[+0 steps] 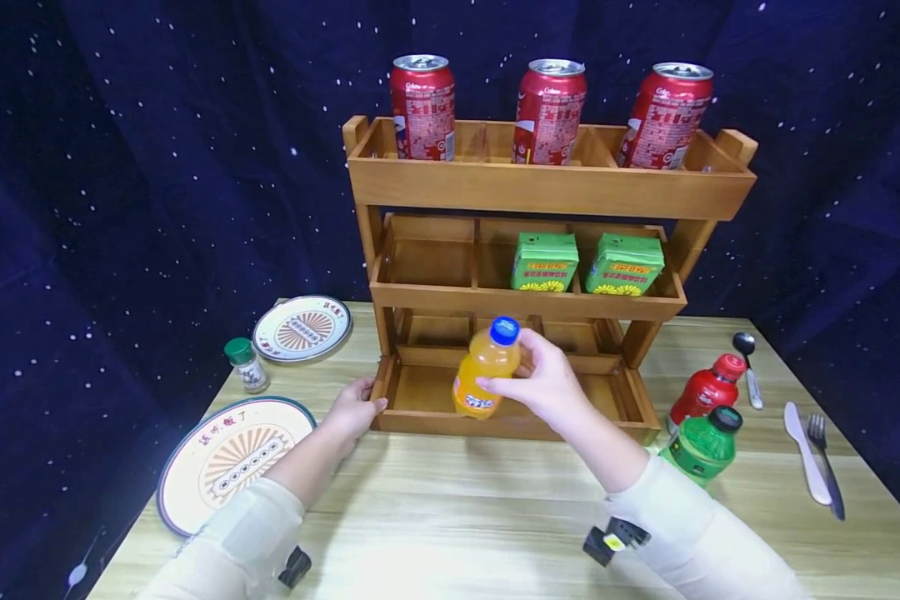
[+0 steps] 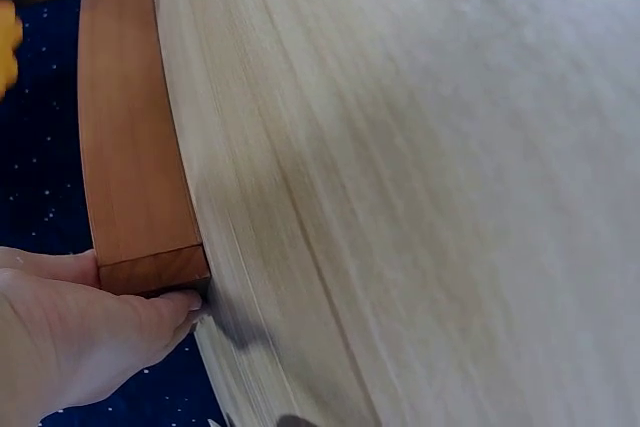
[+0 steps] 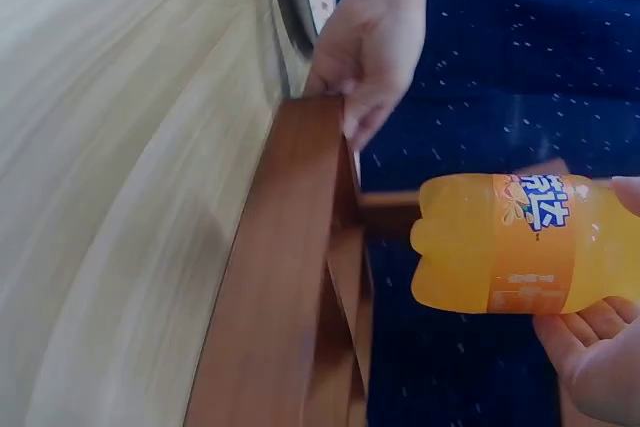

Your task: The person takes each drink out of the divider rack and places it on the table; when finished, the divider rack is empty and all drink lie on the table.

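Observation:
My right hand (image 1: 547, 379) holds an orange soda bottle (image 1: 487, 367) with a blue cap, thumb on one side and fingers on the other. The bottle hangs slightly tilted in front of the bottom tier of a three-tier wooden rack (image 1: 555, 190). In the right wrist view, the bottle's (image 3: 535, 244) lobed base points toward the rack. My left hand (image 1: 352, 412) grips the left front corner of the bottom tier; in the left wrist view its thumb and fingers lie on either side of that wooden corner (image 2: 150, 267).
Three red cola cans (image 1: 551, 112) stand on the top tier, two green drink cartons (image 1: 545, 262) on the middle one. Right of the rack are a red bottle (image 1: 708, 390), a green bottle (image 1: 701, 448), a spoon, knife (image 1: 806, 450) and fork. Two plates (image 1: 183, 475) and a green-capped shaker (image 1: 247, 367) sit left.

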Demonstrator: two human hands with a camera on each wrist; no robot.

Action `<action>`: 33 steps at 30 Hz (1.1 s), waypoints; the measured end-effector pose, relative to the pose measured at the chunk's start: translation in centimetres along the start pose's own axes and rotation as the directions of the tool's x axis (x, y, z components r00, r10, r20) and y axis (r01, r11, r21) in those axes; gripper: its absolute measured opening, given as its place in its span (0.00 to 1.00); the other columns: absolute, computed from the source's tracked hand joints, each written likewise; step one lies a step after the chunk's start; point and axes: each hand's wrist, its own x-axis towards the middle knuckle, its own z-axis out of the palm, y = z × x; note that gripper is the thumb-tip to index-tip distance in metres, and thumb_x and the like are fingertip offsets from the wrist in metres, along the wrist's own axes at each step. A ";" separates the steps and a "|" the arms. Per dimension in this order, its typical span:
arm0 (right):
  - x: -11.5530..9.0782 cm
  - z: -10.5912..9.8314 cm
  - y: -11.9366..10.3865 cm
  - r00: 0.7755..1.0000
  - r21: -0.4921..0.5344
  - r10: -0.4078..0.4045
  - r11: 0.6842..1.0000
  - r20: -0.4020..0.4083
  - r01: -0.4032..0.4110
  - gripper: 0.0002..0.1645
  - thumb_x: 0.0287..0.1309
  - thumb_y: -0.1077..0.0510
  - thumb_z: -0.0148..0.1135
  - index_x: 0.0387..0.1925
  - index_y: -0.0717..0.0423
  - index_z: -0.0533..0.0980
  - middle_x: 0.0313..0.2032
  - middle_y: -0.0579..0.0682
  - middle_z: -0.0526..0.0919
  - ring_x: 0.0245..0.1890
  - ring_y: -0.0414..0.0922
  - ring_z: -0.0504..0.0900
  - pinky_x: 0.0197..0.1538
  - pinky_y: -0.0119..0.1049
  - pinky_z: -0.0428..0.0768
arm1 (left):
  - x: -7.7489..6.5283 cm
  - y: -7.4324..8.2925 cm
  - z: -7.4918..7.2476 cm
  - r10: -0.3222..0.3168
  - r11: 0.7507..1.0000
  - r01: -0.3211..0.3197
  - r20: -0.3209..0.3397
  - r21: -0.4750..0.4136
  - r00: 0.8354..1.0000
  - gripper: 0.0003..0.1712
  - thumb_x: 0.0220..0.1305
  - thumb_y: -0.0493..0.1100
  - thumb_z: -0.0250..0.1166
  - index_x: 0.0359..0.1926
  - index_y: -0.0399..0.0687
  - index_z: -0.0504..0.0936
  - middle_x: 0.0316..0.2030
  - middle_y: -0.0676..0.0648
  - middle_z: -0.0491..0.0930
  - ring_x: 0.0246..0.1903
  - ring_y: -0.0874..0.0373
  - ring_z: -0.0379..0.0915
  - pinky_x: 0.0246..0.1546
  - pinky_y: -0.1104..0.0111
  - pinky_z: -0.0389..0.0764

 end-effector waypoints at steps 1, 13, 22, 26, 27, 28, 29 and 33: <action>-0.7 -0.9 -0.2 1.000 -0.013 0.002 1.000 -0.003 -0.002 0.33 0.36 0.61 0.73 0.48 0.58 0.70 0.42 0.53 0.78 0.43 0.47 0.78 0.50 0.40 0.75 | 0.0 0.0 0.0 0.001 1.000 -0.001 0.001 0.001 1.000 0.30 0.59 0.26 0.50 0.61 0.25 0.52 0.58 0.28 0.59 0.57 0.39 0.57 0.58 0.55 0.61; -7.9 -9.1 1.8 0.979 -0.295 0.158 0.936 -0.129 -0.190 0.36 0.41 0.57 0.71 0.53 0.59 0.65 0.48 0.55 0.74 0.47 0.49 0.74 0.52 0.40 0.72 | 0.2 0.3 0.1 -0.017 0.999 0.018 -0.008 0.032 1.000 0.31 0.59 0.27 0.50 0.62 0.26 0.51 0.60 0.29 0.57 0.59 0.40 0.55 0.59 0.55 0.59; -9.6 -10.3 4.5 0.959 -0.337 0.227 0.901 -0.171 -0.273 0.38 0.44 0.56 0.69 0.54 0.66 0.61 0.49 0.62 0.72 0.48 0.56 0.72 0.51 0.48 0.73 | 0.1 0.3 0.0 -0.003 1.000 0.003 0.010 0.003 1.000 0.30 0.60 0.27 0.49 0.62 0.25 0.50 0.60 0.29 0.55 0.59 0.40 0.54 0.59 0.56 0.58; -9.8 -10.5 4.7 0.950 -0.354 0.251 0.885 -0.185 -0.303 0.38 0.45 0.55 0.68 0.54 0.66 0.60 0.48 0.62 0.72 0.48 0.57 0.72 0.49 0.51 0.73 | 0.1 0.2 0.0 -0.006 1.000 0.005 0.014 0.011 1.000 0.30 0.60 0.27 0.49 0.62 0.25 0.50 0.61 0.29 0.54 0.60 0.40 0.52 0.59 0.56 0.57; -9.8 -10.5 4.7 0.949 -0.352 0.257 0.884 -0.184 -0.308 0.38 0.45 0.55 0.68 0.54 0.66 0.60 0.48 0.62 0.72 0.48 0.57 0.72 0.50 0.52 0.72 | 0.1 0.2 0.0 -0.007 1.000 0.007 0.014 0.010 1.000 0.30 0.60 0.27 0.49 0.62 0.25 0.50 0.61 0.29 0.55 0.60 0.40 0.52 0.59 0.56 0.57; -9.8 -10.5 4.6 0.948 -0.351 0.262 0.883 -0.182 -0.311 0.38 0.45 0.55 0.68 0.54 0.66 0.60 0.48 0.62 0.72 0.49 0.58 0.71 0.50 0.53 0.72 | 0.1 0.2 0.0 -0.007 1.000 0.006 0.013 0.011 1.000 0.30 0.60 0.27 0.49 0.62 0.25 0.50 0.61 0.29 0.54 0.60 0.40 0.52 0.60 0.56 0.57; -9.8 -10.4 4.6 0.945 -0.349 0.272 0.881 -0.179 -0.320 0.39 0.45 0.54 0.68 0.54 0.66 0.59 0.49 0.62 0.71 0.49 0.58 0.71 0.50 0.53 0.71 | 0.1 0.2 0.0 -0.005 1.000 0.005 0.012 0.010 1.000 0.30 0.60 0.27 0.49 0.62 0.25 0.50 0.61 0.29 0.54 0.60 0.40 0.52 0.60 0.56 0.57; -9.7 -10.3 3.7 0.946 -0.375 0.273 0.870 -0.172 -0.320 0.45 0.43 0.49 0.69 0.56 0.66 0.57 0.51 0.63 0.69 0.52 0.59 0.68 0.54 0.56 0.67 | 0.0 0.0 0.1 -0.003 1.000 0.003 0.010 -0.005 1.000 0.30 0.60 0.27 0.49 0.62 0.25 0.51 0.60 0.29 0.56 0.59 0.40 0.54 0.59 0.56 0.59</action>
